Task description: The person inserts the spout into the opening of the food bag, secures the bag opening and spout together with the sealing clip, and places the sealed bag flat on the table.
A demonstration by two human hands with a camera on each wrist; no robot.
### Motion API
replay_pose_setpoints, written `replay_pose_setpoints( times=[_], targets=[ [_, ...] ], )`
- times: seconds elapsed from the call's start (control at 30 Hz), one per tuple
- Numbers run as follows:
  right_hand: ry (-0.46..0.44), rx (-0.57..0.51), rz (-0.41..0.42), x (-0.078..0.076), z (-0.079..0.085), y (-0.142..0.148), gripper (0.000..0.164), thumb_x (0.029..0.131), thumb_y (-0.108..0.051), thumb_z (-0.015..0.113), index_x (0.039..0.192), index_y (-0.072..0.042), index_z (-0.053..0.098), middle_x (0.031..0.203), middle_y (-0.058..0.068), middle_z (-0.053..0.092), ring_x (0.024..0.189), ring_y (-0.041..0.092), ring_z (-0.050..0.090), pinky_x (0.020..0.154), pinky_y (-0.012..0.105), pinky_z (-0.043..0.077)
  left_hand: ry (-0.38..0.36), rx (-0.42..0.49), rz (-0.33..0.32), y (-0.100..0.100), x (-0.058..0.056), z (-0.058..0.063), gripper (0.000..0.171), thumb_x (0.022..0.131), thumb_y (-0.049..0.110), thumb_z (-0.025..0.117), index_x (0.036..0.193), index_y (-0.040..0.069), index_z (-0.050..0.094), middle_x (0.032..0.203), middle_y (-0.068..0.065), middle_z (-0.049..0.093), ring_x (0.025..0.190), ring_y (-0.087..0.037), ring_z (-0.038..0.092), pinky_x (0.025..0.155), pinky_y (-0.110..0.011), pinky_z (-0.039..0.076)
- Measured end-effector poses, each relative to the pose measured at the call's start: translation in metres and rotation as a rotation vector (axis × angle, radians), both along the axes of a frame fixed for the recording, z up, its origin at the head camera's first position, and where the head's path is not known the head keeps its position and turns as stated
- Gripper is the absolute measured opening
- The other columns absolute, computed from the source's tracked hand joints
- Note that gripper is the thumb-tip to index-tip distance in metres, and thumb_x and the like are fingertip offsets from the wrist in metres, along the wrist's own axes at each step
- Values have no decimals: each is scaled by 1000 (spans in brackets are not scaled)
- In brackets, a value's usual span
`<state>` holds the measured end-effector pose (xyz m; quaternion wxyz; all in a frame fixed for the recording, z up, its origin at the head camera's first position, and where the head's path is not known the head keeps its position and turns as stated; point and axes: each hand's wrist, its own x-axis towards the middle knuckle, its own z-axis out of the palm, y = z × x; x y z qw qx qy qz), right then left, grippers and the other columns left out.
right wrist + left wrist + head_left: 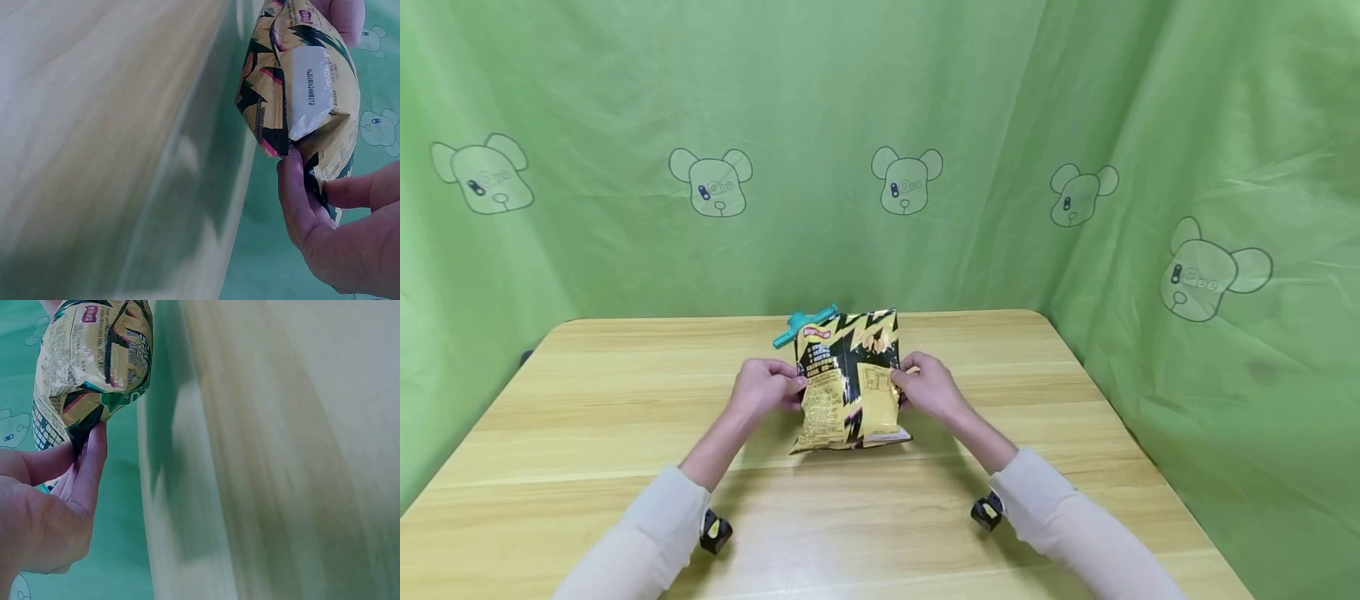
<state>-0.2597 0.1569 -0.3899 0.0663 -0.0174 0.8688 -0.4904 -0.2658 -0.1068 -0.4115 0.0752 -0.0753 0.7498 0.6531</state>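
Observation:
A black and yellow snack bag (852, 379) is held up between both hands, its printed back facing the head camera. My left hand (766, 387) pinches its left edge between thumb and fingers, as the left wrist view confirms. On the opposite edge, my right hand (927, 385) grips the bag the same way. The right wrist view shows a white label (310, 87) with printed characters at the bag's lower end. Behind the bag's top left corner lies a teal clip (805, 323), partly hidden by the bag; whether they touch I cannot tell.
The bag is over a wooden table (625, 400) with light grain. Green curtains (820, 75) printed with bear heads hang behind the table and along its right side. A small black device sits by each sleeve cuff.

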Motion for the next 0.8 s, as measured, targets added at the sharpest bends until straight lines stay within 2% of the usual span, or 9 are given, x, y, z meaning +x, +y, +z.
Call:
replay_pose_setpoints(
  times=[0.13, 0.27, 0.5, 0.63, 0.8],
  targets=[
    [-6, 5, 11, -1, -6, 1, 22, 101, -17, 60, 113, 1, 60, 97, 17, 71, 78, 39, 73, 82, 49, 59, -6, -14, -24, -1, 0, -5, 20, 89, -3, 71, 108, -8, 68, 112, -23, 69, 65, -20, 70, 71, -34, 63],
    [-11, 8, 20, -1, -11, 2, 23, 100, -15, 61, 113, 3, 61, 94, 18, 71, 73, 35, 73, 80, 45, 60, -20, -46, -57, -3, 0, -9, 22, 90, -2, 71, 111, -8, 67, 117, -25, 68, 63, -21, 72, 73, -34, 63],
    [-51, 0, 15, -5, -18, 2, 26, 99, -13, 61, 118, 5, 62, 98, 19, 71, 65, 25, 71, 84, 40, 60, -40, -55, -89, -4, -2, -15, 20, 92, -1, 69, 110, -7, 66, 114, -23, 68, 65, -19, 72, 74, -34, 63],
    [-84, -29, 12, -7, -21, 2, 29, 97, -8, 60, 121, 8, 61, 97, 20, 69, 67, 22, 69, 79, 37, 61, -60, -70, -100, -4, -2, -18, 21, 93, 1, 69, 113, -5, 66, 115, -21, 68, 69, -20, 72, 76, -33, 62],
    [-100, -32, 15, -8, -25, 2, 36, 94, -5, 59, 128, 9, 58, 102, 21, 69, 72, 23, 69, 76, 36, 62, -85, -67, -113, -4, -4, -21, 23, 94, 2, 67, 116, -6, 65, 126, -23, 64, 72, -21, 71, 75, -33, 62]
  ],
)
